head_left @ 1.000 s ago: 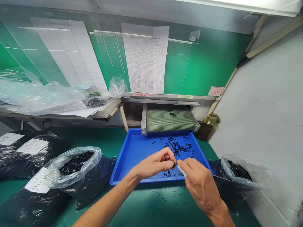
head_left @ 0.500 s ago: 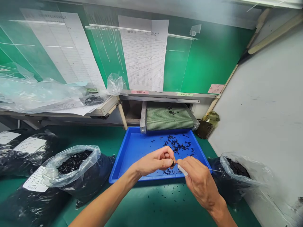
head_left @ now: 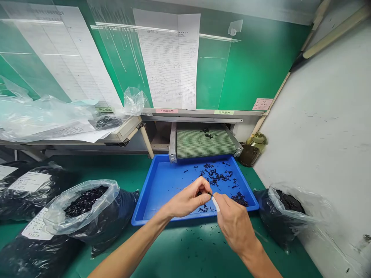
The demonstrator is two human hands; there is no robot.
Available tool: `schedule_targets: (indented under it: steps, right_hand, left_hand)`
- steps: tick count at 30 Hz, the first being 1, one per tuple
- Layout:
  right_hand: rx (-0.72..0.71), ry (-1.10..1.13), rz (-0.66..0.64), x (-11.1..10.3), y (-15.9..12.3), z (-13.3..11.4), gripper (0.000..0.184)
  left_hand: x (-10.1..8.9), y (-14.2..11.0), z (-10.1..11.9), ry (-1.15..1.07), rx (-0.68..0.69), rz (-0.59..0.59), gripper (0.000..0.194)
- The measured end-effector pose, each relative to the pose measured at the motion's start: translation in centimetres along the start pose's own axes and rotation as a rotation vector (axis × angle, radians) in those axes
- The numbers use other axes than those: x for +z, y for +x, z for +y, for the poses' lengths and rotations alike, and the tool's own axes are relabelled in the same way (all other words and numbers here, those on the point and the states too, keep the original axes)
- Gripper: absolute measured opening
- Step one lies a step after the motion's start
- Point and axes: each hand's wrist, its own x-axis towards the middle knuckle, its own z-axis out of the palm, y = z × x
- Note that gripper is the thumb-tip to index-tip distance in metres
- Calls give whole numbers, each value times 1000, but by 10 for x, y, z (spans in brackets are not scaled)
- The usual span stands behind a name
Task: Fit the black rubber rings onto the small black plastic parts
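Note:
My left hand (head_left: 188, 199) pinches a small black part (head_left: 208, 194) between thumb and fingertips, above the front of the blue plastic tray (head_left: 150, 193). My right hand (head_left: 234, 224) grips a slim white tool (head_left: 216, 204), its tip at the black part. Exactly what the tool is stays hidden by my fingers. Many small black parts lie scattered in the tray, with a loose heap (head_left: 214, 175) at the middle and a smaller clump (head_left: 239, 199) at the right.
A green mesh conveyor belt (head_left: 205, 143) ends behind the tray, carrying a few black parts. Plastic bags of black parts (head_left: 85, 201) stand at the left, another (head_left: 286, 202) at the right. Stray parts dot the green bench mat (head_left: 185, 247). An amber bottle (head_left: 252, 150) stands behind.
The right hand has moved left, closer to the left hand. A clump of black parts now shows at the tray's right. The view has shifted slightly.

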Motion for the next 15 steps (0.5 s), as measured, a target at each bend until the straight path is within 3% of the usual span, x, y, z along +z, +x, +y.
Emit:
schedule_targets:
  steps: [4, 6, 11, 15]
  right_hand:
    - [321, 165, -131, 21, -1, 8, 25]
    - [397, 248, -188, 26, -3, 17, 24]
    - [381, 400, -273, 42, -22, 32, 25]
    - [358, 416, -323, 71, -54, 30, 36]
  left_hand:
    - [4, 8, -15, -13, 14, 86, 20]
    - [2, 14, -21, -75, 2, 139, 22]
    - [-19, 42, -34, -482, -177, 309, 23]
    - [-44, 83, -37, -598, -162, 531, 15]
